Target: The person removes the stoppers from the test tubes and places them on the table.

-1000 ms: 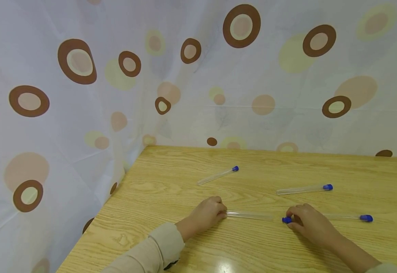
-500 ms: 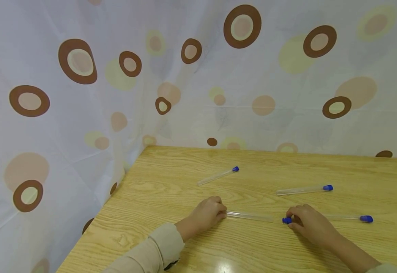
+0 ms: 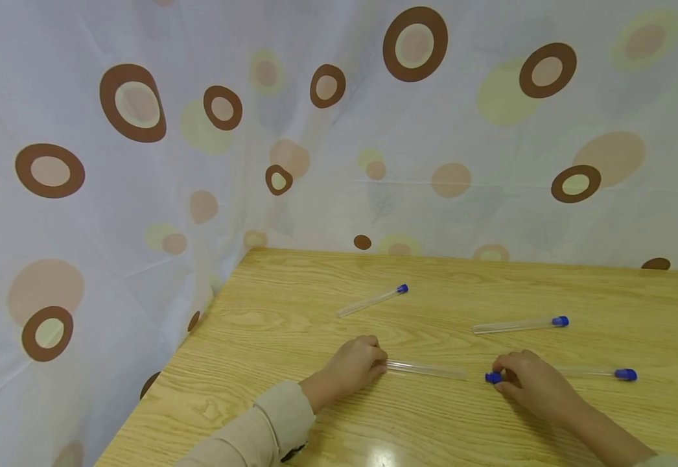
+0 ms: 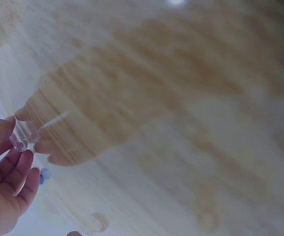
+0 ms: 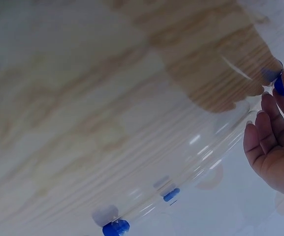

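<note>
With left hand [image 3: 352, 368], back turned upward, pinching one end of a clear tube [image 3: 426, 369], well in from the left edge of the desk [image 3: 240, 357]. With right hand [image 3: 537, 386], angled inward, pinching a blue cap [image 3: 492, 377] between thumb and curled fingers, just beyond the tube's right end, well apart from the far edge.

A white curtain [image 3: 339, 143] with brown and yellow circles [image 3: 413, 45] hangs behind the wooden bench [image 3: 280, 308] and on its left. A bright light spot [image 3: 382, 457] shines near the front.
</note>
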A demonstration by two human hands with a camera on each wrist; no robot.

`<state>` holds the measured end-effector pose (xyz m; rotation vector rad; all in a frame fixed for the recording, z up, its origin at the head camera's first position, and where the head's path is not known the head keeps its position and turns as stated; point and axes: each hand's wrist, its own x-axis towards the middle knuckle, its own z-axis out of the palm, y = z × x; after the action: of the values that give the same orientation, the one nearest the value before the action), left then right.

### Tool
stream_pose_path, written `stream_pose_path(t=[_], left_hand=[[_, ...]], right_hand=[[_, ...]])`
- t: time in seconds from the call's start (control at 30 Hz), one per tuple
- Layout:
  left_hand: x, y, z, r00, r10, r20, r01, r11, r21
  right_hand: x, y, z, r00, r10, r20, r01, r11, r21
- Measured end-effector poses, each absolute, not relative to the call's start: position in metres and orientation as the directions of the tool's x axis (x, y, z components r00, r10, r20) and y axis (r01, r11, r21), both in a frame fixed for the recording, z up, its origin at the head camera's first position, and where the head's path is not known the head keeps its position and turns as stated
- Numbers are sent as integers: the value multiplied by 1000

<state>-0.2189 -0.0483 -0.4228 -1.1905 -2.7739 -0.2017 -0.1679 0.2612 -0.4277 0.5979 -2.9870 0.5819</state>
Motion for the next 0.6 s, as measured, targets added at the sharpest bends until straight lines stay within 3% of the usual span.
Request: stream_pose_path(t=[0.6], left_hand=[[-218,-47,-421,-704,698,127,709,699,90]], right_hand=[[-166,263,-427,-930,-357,90,-364,853,-375]])
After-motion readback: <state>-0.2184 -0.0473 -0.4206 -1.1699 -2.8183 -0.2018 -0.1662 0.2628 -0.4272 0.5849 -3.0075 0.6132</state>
